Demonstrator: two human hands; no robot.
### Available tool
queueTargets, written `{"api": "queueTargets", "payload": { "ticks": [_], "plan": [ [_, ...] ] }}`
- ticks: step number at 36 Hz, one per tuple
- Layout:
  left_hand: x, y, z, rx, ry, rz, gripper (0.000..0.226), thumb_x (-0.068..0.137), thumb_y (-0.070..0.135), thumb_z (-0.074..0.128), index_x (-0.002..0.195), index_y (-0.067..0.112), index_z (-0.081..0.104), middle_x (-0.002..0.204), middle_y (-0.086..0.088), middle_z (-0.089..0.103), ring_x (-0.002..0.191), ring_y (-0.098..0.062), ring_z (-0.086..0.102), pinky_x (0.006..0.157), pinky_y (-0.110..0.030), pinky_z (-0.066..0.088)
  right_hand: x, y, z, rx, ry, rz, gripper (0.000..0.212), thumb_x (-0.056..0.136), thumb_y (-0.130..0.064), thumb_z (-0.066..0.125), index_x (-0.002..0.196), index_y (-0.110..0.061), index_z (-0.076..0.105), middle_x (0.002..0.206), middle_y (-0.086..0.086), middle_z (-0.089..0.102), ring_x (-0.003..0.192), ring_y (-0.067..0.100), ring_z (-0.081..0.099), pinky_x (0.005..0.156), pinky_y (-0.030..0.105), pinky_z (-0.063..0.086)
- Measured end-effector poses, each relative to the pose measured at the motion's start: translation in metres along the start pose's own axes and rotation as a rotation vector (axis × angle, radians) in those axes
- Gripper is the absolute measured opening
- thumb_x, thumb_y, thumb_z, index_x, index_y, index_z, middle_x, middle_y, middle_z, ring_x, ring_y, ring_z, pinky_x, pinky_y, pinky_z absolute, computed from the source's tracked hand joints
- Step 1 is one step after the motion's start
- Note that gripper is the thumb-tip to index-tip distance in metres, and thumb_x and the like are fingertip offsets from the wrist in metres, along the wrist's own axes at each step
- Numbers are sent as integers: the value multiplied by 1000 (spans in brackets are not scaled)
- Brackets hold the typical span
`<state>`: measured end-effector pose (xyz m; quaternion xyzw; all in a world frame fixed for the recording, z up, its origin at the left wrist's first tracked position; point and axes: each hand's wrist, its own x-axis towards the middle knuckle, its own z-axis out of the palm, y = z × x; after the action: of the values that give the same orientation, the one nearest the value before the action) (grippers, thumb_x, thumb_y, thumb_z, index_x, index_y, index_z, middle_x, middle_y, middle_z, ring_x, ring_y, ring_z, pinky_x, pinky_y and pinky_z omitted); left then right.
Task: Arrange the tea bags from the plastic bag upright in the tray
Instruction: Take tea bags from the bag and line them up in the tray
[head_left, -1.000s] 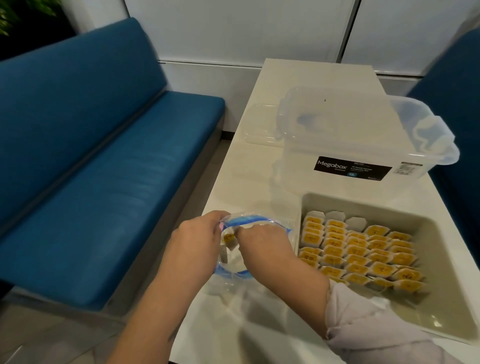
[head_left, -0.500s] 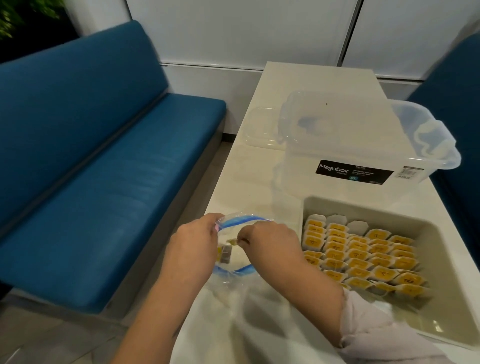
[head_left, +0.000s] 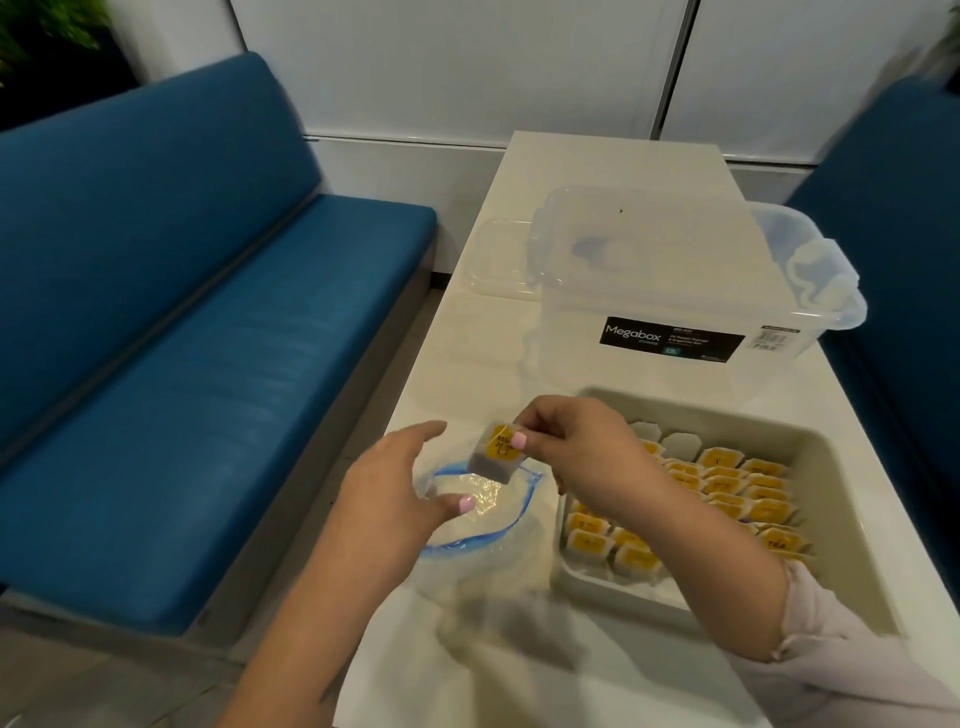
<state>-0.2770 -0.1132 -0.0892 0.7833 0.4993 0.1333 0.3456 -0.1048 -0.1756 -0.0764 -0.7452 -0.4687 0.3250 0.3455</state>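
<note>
A clear plastic bag (head_left: 483, 525) with a blue zip rim lies open on the white table. My left hand (head_left: 395, 488) grips its near-left rim and keeps the mouth open. My right hand (head_left: 582, 447) pinches one tea bag (head_left: 496, 457) with a yellow label just above the bag's mouth. To the right stands a beige tray (head_left: 826, 467) holding several rows of upright yellow-labelled tea bags (head_left: 727, 488); my right forearm hides part of them.
A clear lidded Megabox storage box (head_left: 675, 291) stands behind the tray. A small clear container (head_left: 498, 260) sits to its left. Blue benches (head_left: 182, 338) flank the narrow table (head_left: 571, 166) on both sides.
My right hand has come up out of the plastic bag with one tea bag pinched in its fingers. My left hand still holds the bag's rim.
</note>
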Motion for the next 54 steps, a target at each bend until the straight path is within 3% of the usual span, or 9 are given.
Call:
{"api": "queueTargets", "payload": {
  "ticks": [4,10,15,21,30,34,41,50,54],
  "plan": [
    [0,8,4,-269,-38,42,56,76,28,76,127,33,53,120,19,58,110,-1,55,95,-23,46,-6,-2,-6,201,10,3,11,93,-19,59,85,-16,65,84,3,71,40,2,44,45,17,41],
    [-1,22,20,-621,-51,21,25,84,22,68,109,22,65,95,8,73,88,-9,68,85,-33,55,-13,6,-12,360,36,16,12,93,-18,59,82,-16,64,80,3,72,41,11,43,47,22,41],
    [0,28,28,-550,16,54,11,84,27,68,95,26,68,84,9,72,77,-13,69,78,-38,59,-21,12,-18,368,57,14,3,88,-17,65,89,-21,65,73,0,68,44,4,49,48,21,43],
    [0,32,33,-498,26,84,8,85,30,67,93,29,68,80,13,71,74,-12,69,74,-36,60,-23,15,-23,238,118,-51,24,79,-20,75,93,-38,66,78,-10,68,54,-5,54,57,20,46],
    [-1,43,41,-575,-96,142,36,88,21,64,112,47,55,92,10,64,78,-16,69,70,-33,59,-25,23,-30,241,119,-39,7,84,-17,71,84,-24,71,67,-2,64,41,-2,44,46,14,35],
    [-3,51,43,-586,-21,168,20,86,23,66,101,36,67,86,13,69,69,-12,69,56,-20,55,-25,26,-32,215,114,-39,4,82,-22,72,83,-27,72,74,2,70,52,1,48,52,22,42],
    [-1,53,48,-745,51,76,9,86,20,66,89,21,74,81,3,74,75,-16,71,62,-26,58,-28,26,-34,310,9,81,22,77,-36,75,93,-24,66,69,-3,68,55,6,56,54,19,46],
    [0,54,52,-794,35,54,10,88,19,64,90,19,74,84,-1,75,79,-19,72,65,-24,58,-29,35,-28,577,-40,186,25,76,-9,76,94,3,65,70,6,70,58,16,65,63,29,53],
    [0,51,53,-741,50,44,11,89,20,62,90,21,72,87,3,74,76,-16,72,63,-24,58,-28,39,-33,636,-13,200,9,81,-9,71,80,-8,62,69,6,69,62,18,67,53,24,53]
  ]
}}
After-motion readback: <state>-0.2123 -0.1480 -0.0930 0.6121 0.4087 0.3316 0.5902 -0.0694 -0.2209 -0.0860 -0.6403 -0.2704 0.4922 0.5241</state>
